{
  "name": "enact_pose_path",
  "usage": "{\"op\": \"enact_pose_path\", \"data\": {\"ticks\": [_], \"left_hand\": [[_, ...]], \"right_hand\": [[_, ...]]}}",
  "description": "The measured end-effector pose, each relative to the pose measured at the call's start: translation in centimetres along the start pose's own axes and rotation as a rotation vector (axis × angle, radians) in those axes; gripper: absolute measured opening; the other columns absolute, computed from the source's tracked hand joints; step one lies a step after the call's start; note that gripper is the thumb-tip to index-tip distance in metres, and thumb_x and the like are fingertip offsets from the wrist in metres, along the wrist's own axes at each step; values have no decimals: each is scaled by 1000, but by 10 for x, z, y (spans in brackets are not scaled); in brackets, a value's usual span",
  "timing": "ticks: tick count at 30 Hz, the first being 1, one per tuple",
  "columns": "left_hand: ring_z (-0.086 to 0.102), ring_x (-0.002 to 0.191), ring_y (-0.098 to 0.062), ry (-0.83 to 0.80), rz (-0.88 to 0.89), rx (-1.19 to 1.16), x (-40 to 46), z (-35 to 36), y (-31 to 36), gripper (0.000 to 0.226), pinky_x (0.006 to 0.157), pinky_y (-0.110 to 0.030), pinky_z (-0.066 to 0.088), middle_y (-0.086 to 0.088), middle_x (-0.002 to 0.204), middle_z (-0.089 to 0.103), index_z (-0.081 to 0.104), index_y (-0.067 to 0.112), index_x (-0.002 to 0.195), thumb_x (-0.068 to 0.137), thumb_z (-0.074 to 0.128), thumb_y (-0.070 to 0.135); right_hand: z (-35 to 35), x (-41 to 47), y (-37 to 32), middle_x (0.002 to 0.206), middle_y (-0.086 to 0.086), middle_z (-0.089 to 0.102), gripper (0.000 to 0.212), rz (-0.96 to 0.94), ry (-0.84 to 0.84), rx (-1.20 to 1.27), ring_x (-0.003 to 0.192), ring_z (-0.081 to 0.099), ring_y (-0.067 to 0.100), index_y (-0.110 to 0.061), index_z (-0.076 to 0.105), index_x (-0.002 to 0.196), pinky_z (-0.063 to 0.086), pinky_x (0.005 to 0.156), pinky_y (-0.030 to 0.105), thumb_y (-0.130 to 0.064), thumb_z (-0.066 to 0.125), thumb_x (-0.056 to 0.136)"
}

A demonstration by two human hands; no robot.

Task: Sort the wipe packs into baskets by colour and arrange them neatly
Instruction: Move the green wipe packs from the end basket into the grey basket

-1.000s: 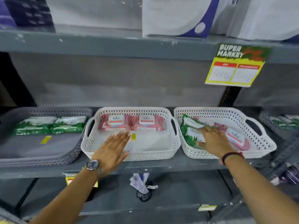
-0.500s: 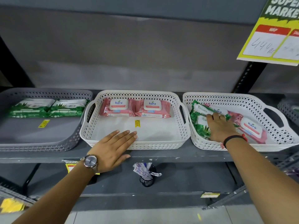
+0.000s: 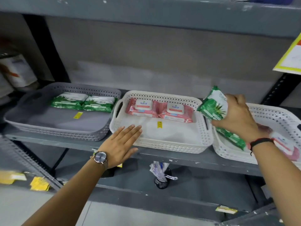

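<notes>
My right hand [image 3: 234, 118] grips a green wipe pack [image 3: 214, 105] and holds it tilted in the air above the gap between the middle and right white baskets. Another green pack [image 3: 231, 137] and a pink pack [image 3: 285, 144] lie in the right white basket [image 3: 276, 115]. Two pink packs [image 3: 158, 109] lie side by side at the back of the middle white basket [image 3: 171, 145]. Two green packs [image 3: 83, 101] lie at the back of the grey basket [image 3: 57, 131]. My left hand [image 3: 122, 142] rests flat, fingers apart, on the middle basket's front left rim.
All three baskets stand on a grey metal shelf [image 3: 187, 158]. A black cup with wrapped items [image 3: 161, 178] stands on the lower shelf. Yellow tags [image 3: 39, 183] hang at lower left. A yellow price sign [image 3: 291, 57] hangs at upper right.
My right hand has closed on a green pack and lifted it out of the right basket, up and to the left. The view has shifted left; my left hand has stayed on the middle basket.
</notes>
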State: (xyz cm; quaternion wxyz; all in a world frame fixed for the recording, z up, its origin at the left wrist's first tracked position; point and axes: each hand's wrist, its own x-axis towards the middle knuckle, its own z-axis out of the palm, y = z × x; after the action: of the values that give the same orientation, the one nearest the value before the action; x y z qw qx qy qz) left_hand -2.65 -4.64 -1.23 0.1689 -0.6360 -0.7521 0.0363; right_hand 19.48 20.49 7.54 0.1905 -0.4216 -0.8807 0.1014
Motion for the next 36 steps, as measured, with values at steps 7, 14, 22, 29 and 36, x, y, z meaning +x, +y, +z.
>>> {"op": "enact_pose_path", "data": {"ticks": [7,14,22,29,36], "left_hand": [[54,112,-36,-38,-198,56,-61,0,-90,71,105,-34,13,-18,125,56,51,-3,121,95,1,41],[49,116,-37,-78,-266,22,-118,24,-183,71,109,-26,1,-19,130,51,46,-3,125,94,4,45],[46,120,-35,-74,-263,-106,-133,46,-226,69,109,-27,6,-18,133,48,42,-3,128,94,10,47],[44,121,-38,-62,-269,-131,-131,43,-219,73,108,-31,12,-20,131,49,41,-4,128,92,7,50],[49,117,-37,2,-80,-137,-81,22,-149,67,108,-32,13,-20,130,51,40,-4,127,95,7,44]], "right_hand": [[49,25,-159,129,14,49,88,-317,-22,214,112,52,33,-11,38,130,44,94,37,-24,83,56],[134,50,-299,139,10,47,84,-539,-195,204,123,47,29,-15,36,136,41,103,38,-30,76,65],[238,51,-381,138,10,44,74,-623,-283,27,123,45,31,-15,34,139,39,101,41,-10,69,74],[263,50,-389,148,11,32,81,-663,-323,-64,138,25,30,-11,31,140,17,117,43,-18,76,73],[205,56,-307,156,4,20,61,-687,-238,-62,144,13,19,-14,22,145,0,119,39,-21,52,92]]}}
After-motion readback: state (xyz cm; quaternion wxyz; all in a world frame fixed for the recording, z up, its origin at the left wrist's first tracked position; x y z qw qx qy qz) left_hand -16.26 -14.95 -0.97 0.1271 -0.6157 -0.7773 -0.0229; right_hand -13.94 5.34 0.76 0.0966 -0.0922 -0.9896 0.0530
